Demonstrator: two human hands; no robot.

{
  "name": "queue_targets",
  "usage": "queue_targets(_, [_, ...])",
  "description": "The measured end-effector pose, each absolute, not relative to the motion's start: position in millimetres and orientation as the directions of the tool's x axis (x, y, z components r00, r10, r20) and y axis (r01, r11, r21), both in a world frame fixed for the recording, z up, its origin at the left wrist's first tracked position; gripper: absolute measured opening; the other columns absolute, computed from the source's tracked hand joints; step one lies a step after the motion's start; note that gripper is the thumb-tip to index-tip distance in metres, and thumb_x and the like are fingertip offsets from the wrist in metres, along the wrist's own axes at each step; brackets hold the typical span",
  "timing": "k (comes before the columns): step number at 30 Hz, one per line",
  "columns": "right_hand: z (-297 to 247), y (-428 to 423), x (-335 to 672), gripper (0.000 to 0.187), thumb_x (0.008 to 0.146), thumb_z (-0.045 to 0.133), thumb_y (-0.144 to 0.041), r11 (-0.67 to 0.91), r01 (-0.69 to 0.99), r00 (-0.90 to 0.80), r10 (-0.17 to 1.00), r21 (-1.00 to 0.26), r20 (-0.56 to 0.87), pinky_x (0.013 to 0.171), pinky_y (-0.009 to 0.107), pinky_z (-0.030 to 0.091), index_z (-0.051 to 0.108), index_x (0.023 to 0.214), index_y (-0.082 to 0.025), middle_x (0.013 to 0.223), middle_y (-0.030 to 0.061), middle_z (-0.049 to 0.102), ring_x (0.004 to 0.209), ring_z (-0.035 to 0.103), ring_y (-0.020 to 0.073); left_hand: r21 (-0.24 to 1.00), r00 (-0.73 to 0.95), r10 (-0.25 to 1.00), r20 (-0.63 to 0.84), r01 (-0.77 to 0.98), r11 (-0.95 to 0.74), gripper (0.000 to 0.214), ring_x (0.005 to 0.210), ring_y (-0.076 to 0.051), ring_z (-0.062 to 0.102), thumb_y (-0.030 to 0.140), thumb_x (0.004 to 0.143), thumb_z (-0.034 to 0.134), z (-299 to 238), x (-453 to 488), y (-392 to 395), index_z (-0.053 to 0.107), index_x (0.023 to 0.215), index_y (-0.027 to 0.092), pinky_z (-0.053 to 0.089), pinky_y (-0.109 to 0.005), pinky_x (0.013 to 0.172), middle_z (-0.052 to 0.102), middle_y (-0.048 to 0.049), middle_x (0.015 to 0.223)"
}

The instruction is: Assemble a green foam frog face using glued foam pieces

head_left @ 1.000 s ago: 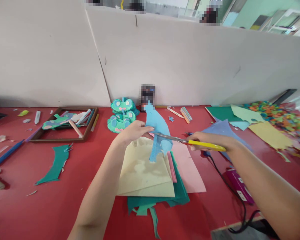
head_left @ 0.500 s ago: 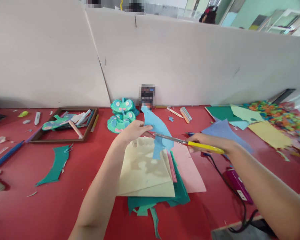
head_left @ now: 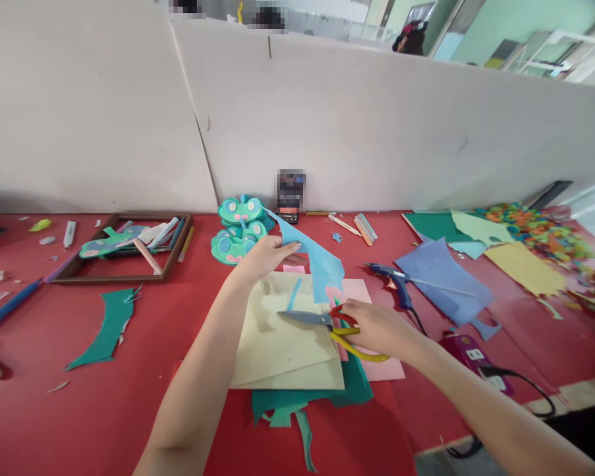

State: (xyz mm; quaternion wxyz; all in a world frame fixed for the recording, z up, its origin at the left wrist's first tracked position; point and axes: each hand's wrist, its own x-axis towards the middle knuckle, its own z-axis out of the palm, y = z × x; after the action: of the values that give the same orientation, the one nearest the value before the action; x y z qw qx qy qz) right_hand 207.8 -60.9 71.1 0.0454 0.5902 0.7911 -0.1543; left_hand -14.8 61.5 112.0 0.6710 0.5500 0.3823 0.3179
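Observation:
My left hand [head_left: 266, 256] pinches a light blue foam cutout [head_left: 317, 261] and holds it up above a stack of foam sheets. My right hand [head_left: 377, 327] grips yellow-handled scissors [head_left: 327, 324], whose blades lie low over the cream sheet [head_left: 282, 340] on top of that stack. A thin blue strip [head_left: 293, 295] hangs or falls just below the cutout. Under the cream sheet lie pink [head_left: 377, 363] and teal [head_left: 307, 400] sheets on the red table [head_left: 104, 410].
A wooden frame [head_left: 121, 274] with foam bits sits at left, green frog shapes [head_left: 238, 228] behind my left hand. A blue glue gun [head_left: 394, 281] and its cord, a purple power strip [head_left: 473, 360], loose sheets and coloured scraps [head_left: 535, 231] lie at right. A teal offcut [head_left: 109, 327] rests at left.
My right hand has pulled the scissors out of the blue cutout and lowered them onto the sheet stack. The cutout has tilted in my left hand, and a thin blue strip has come off.

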Motion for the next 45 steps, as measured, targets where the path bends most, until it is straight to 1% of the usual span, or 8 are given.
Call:
queue_targets(7, [76, -58, 209, 0.03, 0.079, 0.056, -0.047, 0.305, 0.876, -0.401, 0.89, -0.374, -0.215, 0.076, 0.034, 0.046, 0.062, 0.092, -0.021, 0.095, 0.008, 0.063, 0.09, 0.06, 0.0245, 0.985, 0.526, 0.841, -0.125, -0.033, 0.167, 0.015, 0.075, -0.016, 0.068, 0.026, 0.079, 0.059, 111, -14, 62, 0.064, 0.082, 0.012, 0.053, -0.033, 0.08, 0.072, -0.0067, 0.09])
queue_targets(12, [90, -39, 215, 0.046, 0.077, 0.058, -0.051, 0.115, 0.845, 0.018, 0.97, -0.522, 0.243, 0.074, 0.035, 0.05, 0.052, 0.111, -0.021, 0.106, 0.0108, 0.059, 0.085, 0.062, 0.0225, 0.99, 0.548, 0.833, -0.079, -0.058, 0.132, 0.019, 0.076, -0.017, 0.068, 0.031, 0.079, 0.06, 104, -14, 67, 0.064, 0.084, 0.013, 0.053, -0.034, 0.079, 0.072, -0.0076, 0.089])
queue_targets(15, [86, -24, 214, 0.073, 0.072, 0.064, -0.05, 0.163, 0.85, 0.004, 0.949, -0.501, 0.315, 0.075, 0.039, 0.051, 0.035, 0.134, -0.026, 0.124, 0.0123, 0.053, 0.09, 0.063, 0.025, 0.992, 0.594, 0.803, -0.043, -0.069, 0.105, 0.023, 0.075, -0.017, 0.067, 0.034, 0.079, 0.06, 102, -13, 66, 0.065, 0.084, 0.012, 0.053, -0.033, 0.077, 0.072, -0.0081, 0.086])
queue_targets(21, [77, 6, 214, 0.044, 0.082, 0.044, -0.019, 0.181, 0.794, -0.038, 0.968, -0.581, 0.25, 0.067, 0.03, 0.051, 0.054, 0.125, -0.026, 0.086, 0.0018, 0.071, 0.069, 0.065, 0.018, 0.998, 0.679, 0.733, 0.044, -0.069, 0.005, 0.026, 0.083, -0.018, 0.067, 0.036, 0.081, 0.055, 102, -10, 62, 0.066, 0.092, 0.015, 0.052, -0.033, 0.081, 0.071, -0.0063, 0.095])
queue_targets(26, [101, 31, 239, 0.049, 0.077, 0.037, -0.012, 0.119, 0.806, 0.16, 0.899, -0.58, 0.407, 0.053, 0.025, 0.046, 0.062, 0.118, -0.023, 0.088, 0.0027, 0.071, 0.049, 0.056, 0.0111, 0.963, 0.566, 0.82, 0.084, 0.166, -0.212, 0.027, 0.093, -0.021, 0.065, 0.033, 0.084, 0.048, 86, -7, 72, 0.066, 0.095, 0.016, 0.05, -0.031, 0.08, 0.069, -0.0075, 0.1])
queue_targets(31, [114, 56, 268, 0.054, 0.077, 0.032, -0.006, -0.032, 0.873, 0.379, 0.672, -0.486, 0.636, 0.068, 0.029, 0.046, 0.058, 0.122, -0.021, 0.096, 0.009, 0.07, 0.07, 0.062, 0.0163, 0.805, 0.405, 0.914, 0.033, 0.531, -0.264, 0.032, 0.093, -0.022, 0.064, 0.026, 0.082, 0.047, 70, -3, 75, 0.062, 0.11, 0.019, 0.049, -0.03, 0.077, 0.068, -0.0088, 0.105])
queue_targets(39, [40, 77, 259, 0.063, 0.083, 0.044, -0.032, -0.463, 0.822, 0.527, 0.84, -0.332, 0.132, 0.083, 0.049, 0.043, 0.03, 0.141, -0.013, 0.142, 0.0226, 0.032, 0.106, 0.056, 0.0367, 0.77, 0.437, 0.896, 0.084, 0.542, -0.337, 0.033, 0.094, -0.021, 0.064, 0.021, 0.084, 0.042, 80, -16, 77, 0.064, 0.107, 0.019, 0.048, -0.032, 0.081, 0.068, -0.0065, 0.105])
queue_targets(45, [50, 60, 220, 0.047, 0.079, 0.05, -0.024, -0.264, 0.913, 0.334, 0.922, -0.311, 0.198, 0.081, 0.038, 0.046, 0.05, 0.125, -0.021, 0.139, 0.0134, 0.037, 0.1, 0.059, 0.0271, 0.707, 0.44, 0.782, 0.441, 0.367, -0.604, 0.042, 0.107, -0.015, 0.058, 0.004, 0.079, 0.037, 135, -29, 44, 0.065, 0.103, 0.022, 0.043, -0.032, 0.096, 0.066, -0.0018, 0.111])
